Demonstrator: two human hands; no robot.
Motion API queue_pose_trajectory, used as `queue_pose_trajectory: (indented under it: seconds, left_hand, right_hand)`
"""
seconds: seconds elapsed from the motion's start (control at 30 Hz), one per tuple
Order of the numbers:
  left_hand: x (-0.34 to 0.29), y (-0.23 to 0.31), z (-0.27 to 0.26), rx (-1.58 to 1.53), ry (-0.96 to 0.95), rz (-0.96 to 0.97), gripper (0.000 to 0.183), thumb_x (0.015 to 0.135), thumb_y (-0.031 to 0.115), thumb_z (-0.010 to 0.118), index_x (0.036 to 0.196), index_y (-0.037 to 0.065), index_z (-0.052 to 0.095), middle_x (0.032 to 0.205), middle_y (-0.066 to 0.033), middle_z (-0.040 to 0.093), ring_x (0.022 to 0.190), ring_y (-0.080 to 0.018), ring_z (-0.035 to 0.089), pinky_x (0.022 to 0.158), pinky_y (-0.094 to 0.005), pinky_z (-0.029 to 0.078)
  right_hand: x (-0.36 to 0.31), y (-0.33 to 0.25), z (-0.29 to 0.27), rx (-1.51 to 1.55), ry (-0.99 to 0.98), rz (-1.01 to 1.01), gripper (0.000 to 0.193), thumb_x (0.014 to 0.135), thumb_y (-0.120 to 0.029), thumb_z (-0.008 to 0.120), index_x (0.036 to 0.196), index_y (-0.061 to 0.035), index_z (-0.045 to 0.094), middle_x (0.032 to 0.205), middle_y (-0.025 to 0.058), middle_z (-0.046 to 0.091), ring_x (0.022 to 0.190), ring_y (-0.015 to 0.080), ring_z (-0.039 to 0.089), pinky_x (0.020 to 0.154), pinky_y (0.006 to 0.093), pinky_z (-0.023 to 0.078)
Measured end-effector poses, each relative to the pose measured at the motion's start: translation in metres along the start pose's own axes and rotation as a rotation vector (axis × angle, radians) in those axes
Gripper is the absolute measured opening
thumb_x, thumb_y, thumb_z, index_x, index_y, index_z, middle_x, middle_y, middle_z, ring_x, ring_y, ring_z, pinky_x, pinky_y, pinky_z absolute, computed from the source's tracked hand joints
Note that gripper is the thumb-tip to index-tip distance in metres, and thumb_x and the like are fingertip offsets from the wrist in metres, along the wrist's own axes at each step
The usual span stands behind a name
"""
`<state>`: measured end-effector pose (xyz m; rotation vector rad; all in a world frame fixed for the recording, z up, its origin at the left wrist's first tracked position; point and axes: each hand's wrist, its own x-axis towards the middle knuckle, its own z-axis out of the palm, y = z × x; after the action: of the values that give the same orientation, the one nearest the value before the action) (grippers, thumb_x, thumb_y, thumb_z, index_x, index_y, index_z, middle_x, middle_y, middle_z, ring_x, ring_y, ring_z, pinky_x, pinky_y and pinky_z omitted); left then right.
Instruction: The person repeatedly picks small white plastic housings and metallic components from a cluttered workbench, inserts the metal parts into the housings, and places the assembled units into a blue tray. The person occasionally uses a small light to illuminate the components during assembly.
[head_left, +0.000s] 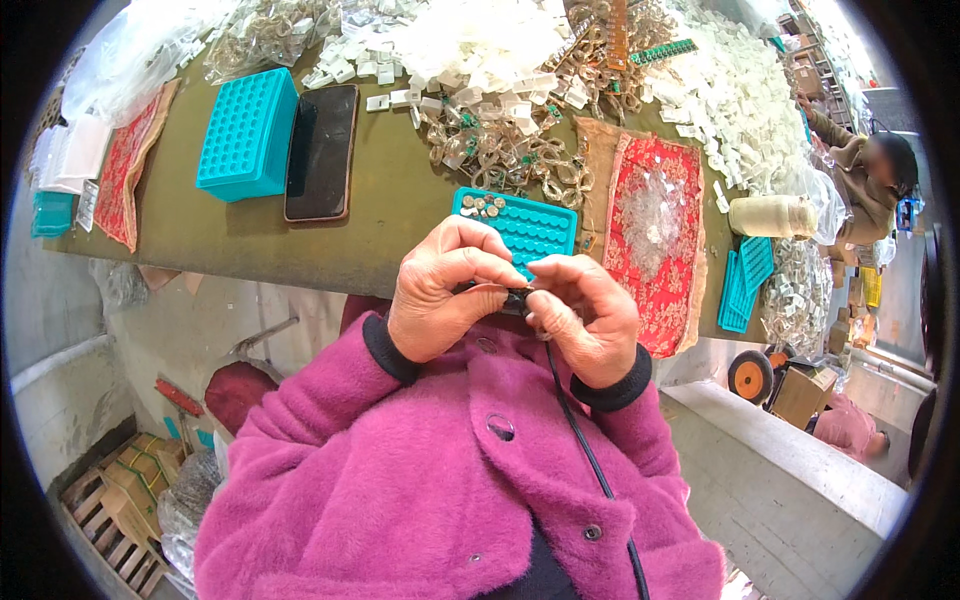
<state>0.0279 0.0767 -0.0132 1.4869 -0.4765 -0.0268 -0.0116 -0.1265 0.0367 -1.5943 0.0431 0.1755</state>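
Observation:
Above my lap, close to the table's front edge, both hands meet with fingers pinched together. My left hand is closed, thumb against fingers, on something small and dark that I cannot make out. Facing it, my right hand is closed too, its fingertips hiding whatever they grip. A black cable runs down from between the hands across my pink coat. Just beyond my fingers lies a teal tray with rows of wells. Several small round metallic pieces rest at its left end.
Behind the tray are tangled loops with small parts and a heap of white plastic pieces. A stack of teal trays and a dark phone stand left. Right are a red patterned cloth, a jar and another person.

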Motion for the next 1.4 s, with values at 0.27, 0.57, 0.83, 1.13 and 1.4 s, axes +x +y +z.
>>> queue_pose_trajectory:
  seconds: [0.27,0.57,0.83,1.13,1.4]
  left_hand:
    - [-0.006,0.001,-0.011,-0.152,-0.032,-0.114,0.029,0.078,-0.014,0.079,0.099,0.006,0.081,0.107,-0.0049,0.063,0.097,-0.0154,0.064,0.085,-0.028,0.053]
    - [0.057,-0.01,-0.069,0.569,0.16,0.093,0.037,0.08,-0.01,0.064,0.113,0.002,0.074,0.111,-0.0143,0.072,0.1,-0.0274,0.071,0.088,-0.0353,0.057]
    - [0.119,-0.067,-0.102,1.403,0.098,0.095,0.015,0.087,0.004,0.061,0.1,0.007,0.067,0.101,-0.0111,0.068,0.102,-0.0323,0.064,0.091,-0.0406,0.054]
    - [0.072,-0.018,-0.086,1.313,0.177,0.203,0.026,0.079,0.001,0.069,0.105,0.006,0.068,0.102,-0.0129,0.061,0.1,-0.0351,0.059,0.089,-0.0459,0.049]
    - [0.046,-0.011,-0.08,0.885,0.2,0.197,0.022,0.085,-0.006,0.066,0.104,0.003,0.071,0.103,-0.0153,0.067,0.098,-0.0332,0.066,0.084,-0.0416,0.054]
  right_hand:
    - [0.004,0.009,0.007,-0.201,0.003,-0.116,0.023,0.089,0.001,0.08,0.111,0.0011,0.073,0.098,0.0097,0.069,0.08,0.0161,0.07,0.069,0.0281,0.057]
    - [0.005,0.008,0.014,-0.135,0.082,-0.135,0.023,0.086,0.007,0.079,0.108,0.0006,0.077,0.095,0.0091,0.07,0.076,0.0136,0.068,0.067,0.026,0.055]
    - [0.0,0.011,0.014,-0.217,0.027,-0.218,0.017,0.085,0.004,0.08,0.1,-0.0008,0.076,0.092,0.0093,0.07,0.082,0.0207,0.068,0.073,0.0312,0.055]
    - [-0.004,0.023,0.005,-0.11,0.049,-0.246,0.013,0.09,0.008,0.073,0.101,0.0006,0.071,0.099,0.0078,0.062,0.078,0.0144,0.063,0.068,0.027,0.053]
    - [-0.001,0.039,0.002,-0.084,0.118,-0.482,0.014,0.092,0.01,0.069,0.101,-0.0013,0.07,0.102,0.0076,0.061,0.074,0.0113,0.062,0.065,0.0262,0.053]
